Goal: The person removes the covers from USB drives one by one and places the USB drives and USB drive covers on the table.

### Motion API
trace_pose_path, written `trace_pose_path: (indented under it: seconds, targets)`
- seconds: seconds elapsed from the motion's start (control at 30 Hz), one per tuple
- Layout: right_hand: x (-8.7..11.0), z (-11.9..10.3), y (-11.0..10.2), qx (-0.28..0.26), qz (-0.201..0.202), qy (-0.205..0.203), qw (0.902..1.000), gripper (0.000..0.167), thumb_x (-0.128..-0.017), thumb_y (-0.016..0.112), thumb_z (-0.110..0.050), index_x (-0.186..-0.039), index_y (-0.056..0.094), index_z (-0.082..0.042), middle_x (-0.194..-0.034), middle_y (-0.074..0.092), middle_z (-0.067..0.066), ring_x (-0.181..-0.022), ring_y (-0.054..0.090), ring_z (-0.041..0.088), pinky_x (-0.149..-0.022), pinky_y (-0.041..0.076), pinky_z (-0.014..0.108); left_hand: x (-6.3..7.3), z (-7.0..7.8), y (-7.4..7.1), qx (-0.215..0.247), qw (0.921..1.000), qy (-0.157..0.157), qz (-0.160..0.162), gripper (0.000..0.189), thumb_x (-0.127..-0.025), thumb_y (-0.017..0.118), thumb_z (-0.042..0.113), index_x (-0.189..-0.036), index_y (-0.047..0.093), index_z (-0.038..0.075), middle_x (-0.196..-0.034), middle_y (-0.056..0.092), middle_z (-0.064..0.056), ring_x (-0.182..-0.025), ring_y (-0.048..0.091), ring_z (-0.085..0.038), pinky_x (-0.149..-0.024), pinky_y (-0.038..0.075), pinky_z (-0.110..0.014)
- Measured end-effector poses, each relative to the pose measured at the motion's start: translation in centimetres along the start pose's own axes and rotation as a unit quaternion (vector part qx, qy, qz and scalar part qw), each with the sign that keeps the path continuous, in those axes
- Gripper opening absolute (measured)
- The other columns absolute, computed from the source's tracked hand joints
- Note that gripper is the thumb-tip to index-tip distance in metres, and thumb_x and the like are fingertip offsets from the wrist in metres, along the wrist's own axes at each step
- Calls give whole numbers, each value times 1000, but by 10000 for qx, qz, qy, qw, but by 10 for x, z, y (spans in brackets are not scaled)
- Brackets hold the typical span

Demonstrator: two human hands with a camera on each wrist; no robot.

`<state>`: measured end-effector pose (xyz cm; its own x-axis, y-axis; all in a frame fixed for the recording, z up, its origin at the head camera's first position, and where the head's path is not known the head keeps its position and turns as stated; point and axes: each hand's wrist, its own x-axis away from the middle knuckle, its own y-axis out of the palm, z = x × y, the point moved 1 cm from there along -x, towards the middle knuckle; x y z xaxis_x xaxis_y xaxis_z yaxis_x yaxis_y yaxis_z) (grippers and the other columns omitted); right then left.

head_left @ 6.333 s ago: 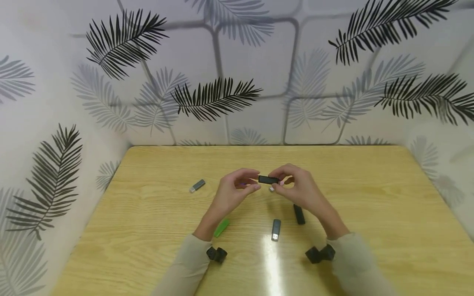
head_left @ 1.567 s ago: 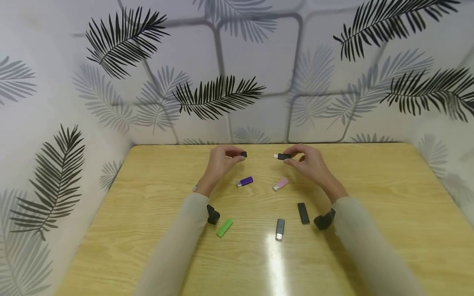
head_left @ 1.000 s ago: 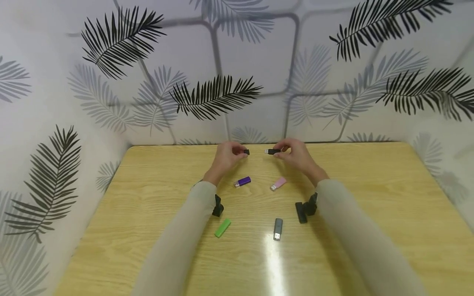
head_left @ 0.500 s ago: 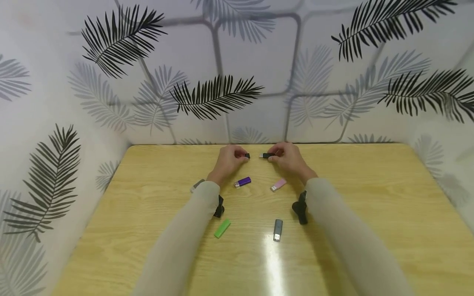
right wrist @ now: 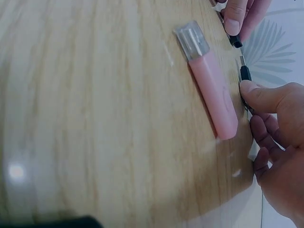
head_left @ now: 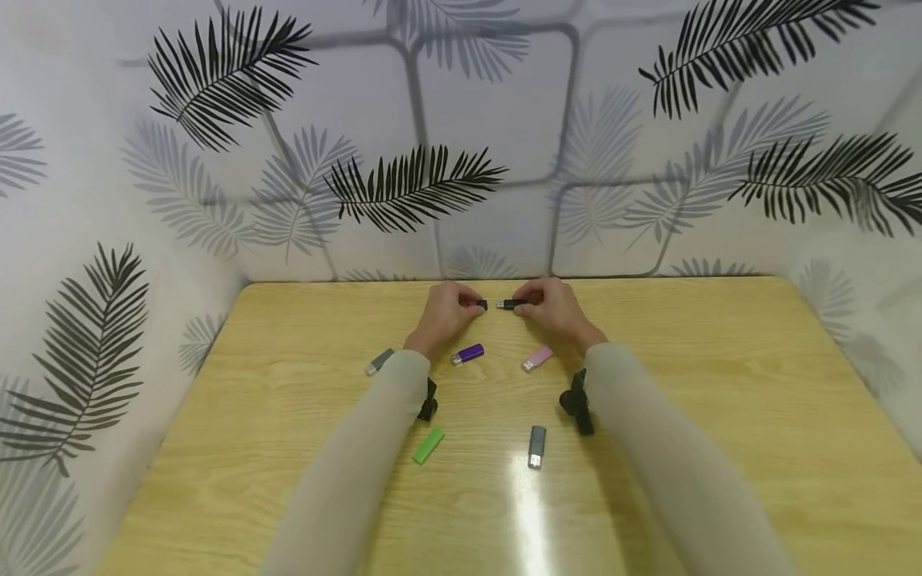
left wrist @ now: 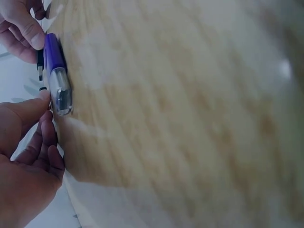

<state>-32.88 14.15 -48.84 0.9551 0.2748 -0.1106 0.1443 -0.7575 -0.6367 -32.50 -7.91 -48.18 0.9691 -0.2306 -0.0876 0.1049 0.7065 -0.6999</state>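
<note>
Near the far edge of the table, my left hand (head_left: 441,316) pinches a small black cap (head_left: 482,304) between thumb and fingers. Facing it, my right hand (head_left: 558,308) grips a black USB flash drive (head_left: 513,304), its metal plug bare and pointing at the cap. A narrow gap separates plug and cap. The right wrist view shows this too, with the cap (right wrist: 236,41) above the drive (right wrist: 245,73). Closer to me lie a purple USB flash drive (head_left: 467,354) and a pink one (head_left: 537,358), each with a clear cover over its plug end.
On the wooden table (head_left: 720,400) also lie a grey flash drive (head_left: 379,362) by the left forearm, a green one (head_left: 428,445), another grey one (head_left: 537,446), and a black one (head_left: 586,424) partly behind the right wrist camera. A patterned wall (head_left: 490,232) stands behind.
Several seconds ago both hands were at the black drive, nearer me; cap and drive are now apart by the far edge. Over the last second the right hand moved left, narrowing the gap.
</note>
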Motion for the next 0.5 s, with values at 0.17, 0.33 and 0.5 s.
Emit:
trace_pose_path:
  seconds: [0.17, 0.33, 0.5]
  targets:
    - [0, 1, 0, 53, -94, 172, 9998, 16, -90, 79, -5, -105, 76, 0, -97, 70, 15, -90, 62, 28, -81, 48, 37, -1, 1, 0, -94, 9998, 8, -188, 16, -93, 79, 12, -107, 80, 5, -94, 73, -5, -85, 65, -18, -78, 54, -31]
    - [-1, -1, -1, 42, -166, 250, 9995, 18, -89, 80, -5, -105, 76, 0, -101, 70, 15, -93, 61, 28, -84, 48, 37, -1, 1, 0, -48, 9997, -75, -233, 17, -93, 78, 12, -108, 79, 5, -92, 72, -5, -83, 64, -18, -76, 53, -31]
    - [-3, -2, -2, 33, -165, 293, 9994, 20, -88, 80, -4, -107, 76, 0, -104, 69, 17, -96, 60, 30, -86, 48, 38, 0, 2, -1, 56, 9998, -83, -162, 17, -93, 78, 12, -108, 79, 5, -91, 72, -6, -81, 63, -19, -74, 52, -31]
